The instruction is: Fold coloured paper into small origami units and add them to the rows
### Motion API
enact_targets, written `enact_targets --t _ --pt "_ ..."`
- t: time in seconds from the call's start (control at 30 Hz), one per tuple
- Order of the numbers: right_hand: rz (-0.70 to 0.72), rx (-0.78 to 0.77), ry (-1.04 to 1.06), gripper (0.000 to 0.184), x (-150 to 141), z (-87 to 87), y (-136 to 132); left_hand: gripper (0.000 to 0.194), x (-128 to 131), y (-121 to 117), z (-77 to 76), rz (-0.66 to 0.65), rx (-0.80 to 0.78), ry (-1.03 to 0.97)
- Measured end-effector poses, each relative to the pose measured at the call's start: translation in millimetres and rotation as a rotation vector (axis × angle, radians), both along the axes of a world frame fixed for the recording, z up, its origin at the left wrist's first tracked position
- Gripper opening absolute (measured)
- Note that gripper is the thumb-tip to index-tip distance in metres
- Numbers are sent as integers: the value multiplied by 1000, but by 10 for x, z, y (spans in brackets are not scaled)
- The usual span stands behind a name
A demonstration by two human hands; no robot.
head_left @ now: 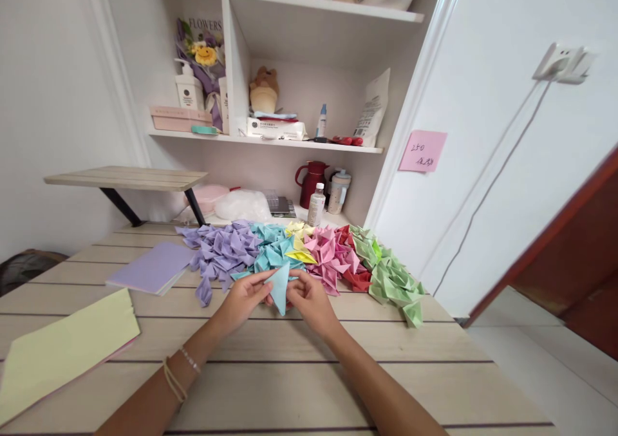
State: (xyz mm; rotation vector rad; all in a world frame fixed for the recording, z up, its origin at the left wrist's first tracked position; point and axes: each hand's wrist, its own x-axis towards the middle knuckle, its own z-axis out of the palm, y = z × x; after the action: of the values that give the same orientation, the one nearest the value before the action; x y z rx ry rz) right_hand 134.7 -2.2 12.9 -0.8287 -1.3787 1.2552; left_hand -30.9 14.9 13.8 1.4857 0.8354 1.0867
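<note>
Between my two hands is a folded piece of light blue paper (279,288), pointed at top and bottom, held above the table. My left hand (245,299) pinches its left side with thumb and fingers. On the other side, my right hand (309,299) grips the paper's right edge, fingers curled partly behind it. Just beyond the hands lie heaps of folded paper pieces: purple (224,249), blue (273,249), yellow (302,250), pink (328,255), red (360,280) and green (393,280).
Purple paper sheets (152,267) and yellow-green sheets (67,352) lie on the slatted table (270,384) at left. A small raised stand (128,177) is behind them. A bottle (317,205), a red jug (311,185) and a tumbler (339,191) stand at the back under shelves.
</note>
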Motion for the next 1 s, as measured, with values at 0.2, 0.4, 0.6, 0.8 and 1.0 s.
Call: enact_targets --t 0.2,0.4,0.6,0.8,1.0 --pt "-192 281 -323 22 17 -9 -24 48 48 -3 -26 -36 -52 -58" --pt "-424 490 -421 23 35 -2 -21 41 63 -30 -18 49 -239 -193" --pt "-407 515 -301 31 54 1 -4 33 24 -56 52 55 -386 -155" --pt "-390 487 -260 26 49 3 0 46 -22 -45 80 86 -350 -221" --pt "-374 66 -24 20 18 -61 56 51 -44 12 49 -12 -215 -220"
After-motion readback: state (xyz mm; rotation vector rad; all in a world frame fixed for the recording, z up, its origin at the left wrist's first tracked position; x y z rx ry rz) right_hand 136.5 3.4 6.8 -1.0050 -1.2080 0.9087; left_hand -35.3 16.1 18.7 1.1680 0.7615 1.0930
